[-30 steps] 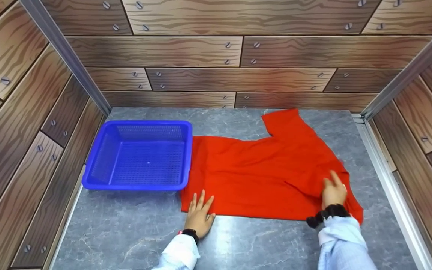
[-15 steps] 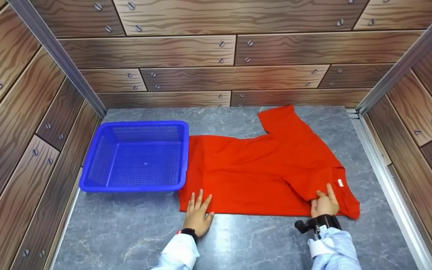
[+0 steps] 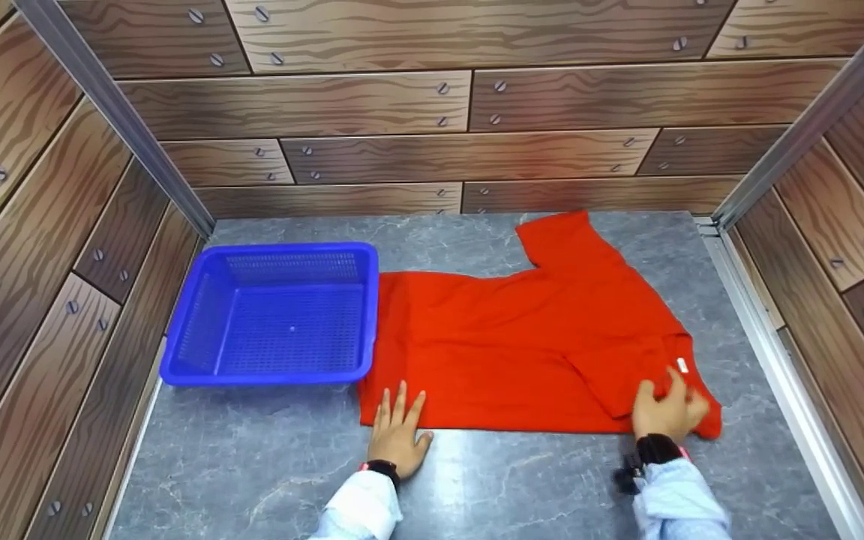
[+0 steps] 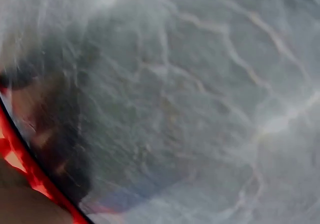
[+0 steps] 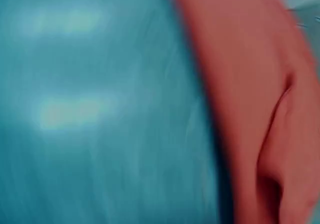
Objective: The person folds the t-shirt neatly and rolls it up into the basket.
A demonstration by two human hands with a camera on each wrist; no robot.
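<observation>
A red T-shirt (image 3: 477,322) lies on the grey marbled table, its near side folded over lengthwise. One sleeve (image 3: 561,238) sticks out toward the back wall. The other sleeve (image 3: 612,382) lies turned back over the body, by the collar with its white label (image 3: 682,365). My left hand (image 3: 397,442) rests flat at the hem's near corner, fingers spread on the cloth. My right hand (image 3: 668,409), blurred, is over the folded sleeve beside the collar with loosely spread fingers. The right wrist view shows the shirt's near edge (image 5: 225,109) and a fold in the cloth.
A blue perforated plastic basket (image 3: 293,330) stands left of the shirt, its right rim close against the hem. Wood-patterned walls (image 3: 372,101) enclose the table (image 3: 252,457) at the back and both sides, with metal rails along the corners.
My right hand has moved off the collar to the folded sleeve, then slightly right, its fingers spreading. The sleeve flap now lies lower, closer to the near edge. My left hand stays put.
</observation>
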